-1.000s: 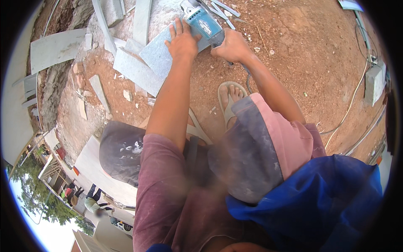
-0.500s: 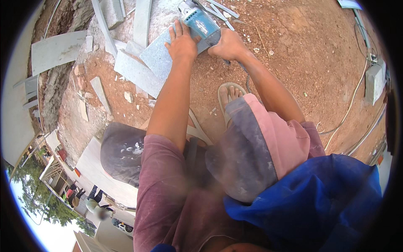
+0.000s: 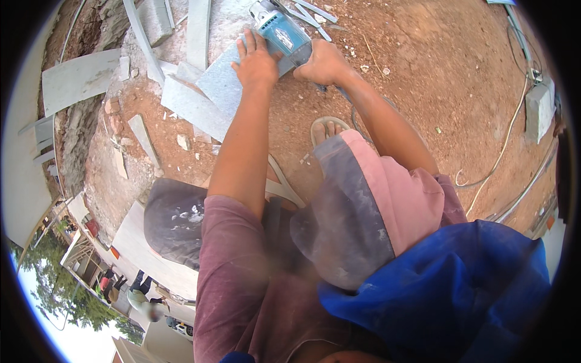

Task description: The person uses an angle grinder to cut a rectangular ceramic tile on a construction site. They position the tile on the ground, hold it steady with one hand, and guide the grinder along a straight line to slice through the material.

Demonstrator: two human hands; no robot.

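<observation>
My right hand (image 3: 327, 62) is wrapped round the rear end of a teal angle grinder (image 3: 282, 37), whose metal head points away from me. Its disc cannot be made out from here. Flat on a light grey stone slab (image 3: 216, 85), just left of the grinder, lies my left hand (image 3: 256, 68) with fingers apart; its thumb side is close to the tool body, and I cannot tell if they touch. A second grey slab (image 3: 192, 107) lies partly under the first one. The grinder's cord drops from behind my right hand toward the ground.
Long stone strips (image 3: 198, 33) and offcuts lie at the far left, with a broad slab (image 3: 80, 81) beyond. My sandalled foot (image 3: 327, 128) stands on the reddish dirt. Cables (image 3: 503, 154) and a concrete block (image 3: 538, 112) are at right. Other people (image 3: 138, 294) are at lower left.
The whole view has shifted slightly. My left hand stays on the slab and my right hand keeps its grip on the angle grinder; little else differs.
</observation>
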